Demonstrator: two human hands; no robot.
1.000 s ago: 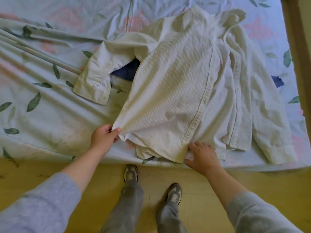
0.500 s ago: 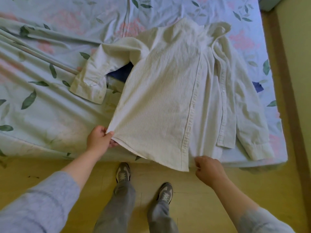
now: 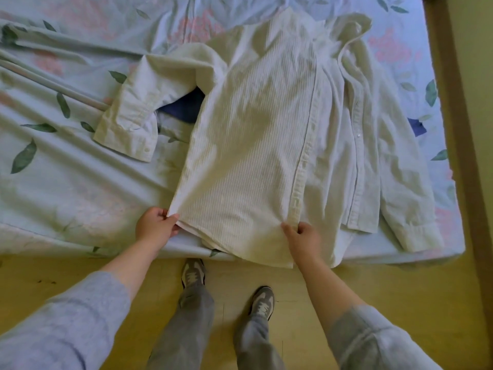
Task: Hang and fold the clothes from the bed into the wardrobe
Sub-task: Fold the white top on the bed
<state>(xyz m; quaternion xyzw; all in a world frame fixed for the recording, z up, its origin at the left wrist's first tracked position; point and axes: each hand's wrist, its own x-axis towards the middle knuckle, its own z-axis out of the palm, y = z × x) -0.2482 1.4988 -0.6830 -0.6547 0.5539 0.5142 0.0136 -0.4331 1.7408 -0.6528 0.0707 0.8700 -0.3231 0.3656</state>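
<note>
A cream striped button shirt (image 3: pixel 256 134) lies spread on the bed (image 3: pixel 66 188), collar at the far end, hem hanging over the near edge. Its left sleeve (image 3: pixel 138 113) bends across the sheet and its right sleeve (image 3: pixel 405 198) runs along the right side. My left hand (image 3: pixel 154 227) pinches the hem's left corner. My right hand (image 3: pixel 301 236) pinches the button placket near the hem. A dark blue cloth (image 3: pixel 184 108) peeks out from under the shirt.
The bed wears a pale floral sheet, rumpled at the left. Yellow floor (image 3: pixel 400 284) runs along the near edge, where my feet stand. A brown strip (image 3: pixel 464 129) borders the bed at the right. No wardrobe is in view.
My right hand rose from below the hem and took hold of the placket. My left hand kept its pinch on the left corner. The front panel now lies flatter.
</note>
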